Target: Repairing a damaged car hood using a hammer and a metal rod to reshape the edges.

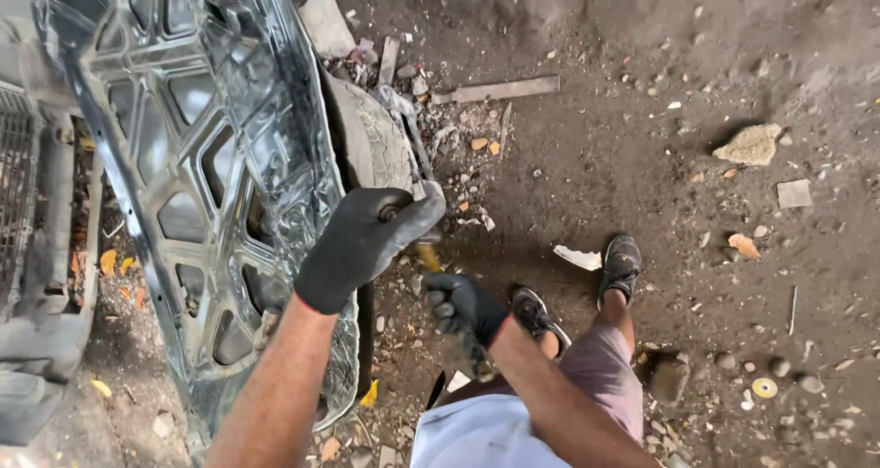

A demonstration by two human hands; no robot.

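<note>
A grey car hood (pixel 197 156) stands raised with its ribbed underside facing me. My left hand (pixel 365 241), in a black glove, is closed at the hood's right edge, and a small dark metal piece (pixel 390 214) shows between its fingers. Just below it, my gloved right hand (pixel 466 308) grips a tool with a yellowish handle (pixel 427 256). The tool's end is blurred and partly hidden by the left hand. The two hands are close together, a little apart.
A worn tyre (pixel 376 143) lies behind the hood. The car's front and grille (pixel 23 184) are at the left. My feet in dark shoes (pixel 621 266) stand on dirt strewn with stones, a wooden strip (pixel 500 89), a large rock (pixel 750 144) and a yellow disc (pixel 764 387).
</note>
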